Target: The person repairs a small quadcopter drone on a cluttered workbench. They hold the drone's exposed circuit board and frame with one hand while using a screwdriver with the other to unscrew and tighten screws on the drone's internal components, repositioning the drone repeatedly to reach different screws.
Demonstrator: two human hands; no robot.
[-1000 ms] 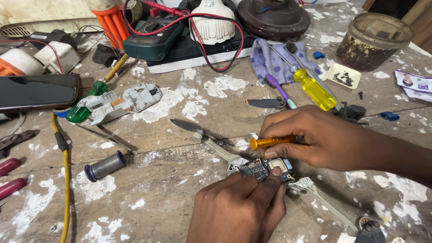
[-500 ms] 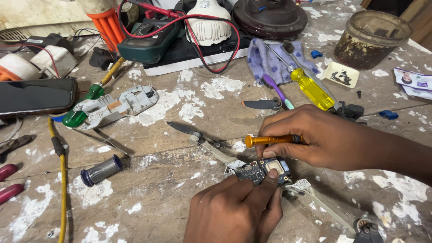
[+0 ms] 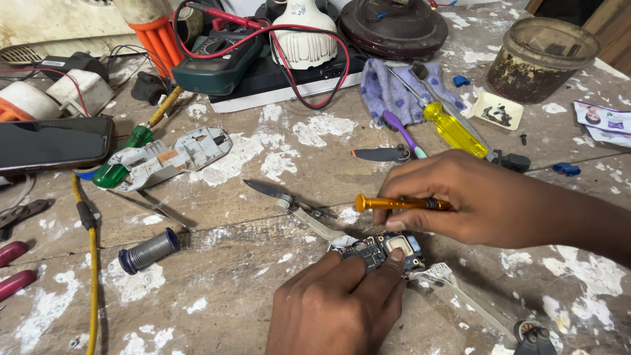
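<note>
paint-flecked and scuffed, the wooden workbench (image 3: 276,289) fills the view, crowded with tools and parts. at the far left a dark phone (image 3: 52,142) lies flat, screen up, with two red plier handles (image 3: 13,266) below it at the edge. a yellow cable (image 3: 92,263) runs down the bench beside them. next comes a green-handled screwdriver (image 3: 121,164) touching a grey plastic casing (image 3: 174,156), and lower down a small spool of solder wire (image 3: 150,250) lies on its side. behind, a green multimeter (image 3: 213,62) with red leads rests near a white bulb (image 3: 303,36) on a black and white slab.

near the middle, the left hand (image 3: 338,306) comes up from the bottom edge, its fingers curled and pressed onto a small circuit board (image 3: 388,248) (dark, with a pale square part on it), pinning it to the bench. a grey arm-shaped plastic piece (image 3: 312,220) with a dark blade lies just left of the board, and another pale arm (image 3: 470,299) runs off to the lower right.

above the board the right hand (image 3: 476,200) grips an orange precision screwdriver (image 3: 394,204), fingers closed around its shaft, the handle end pointing left. behind that hand lie a yellow-handled screwdriver (image 3: 453,128) on a purple cloth (image 3: 394,89), then a small cream tray (image 3: 498,110) and a grimy round jar (image 3: 542,56) at the right.
</note>
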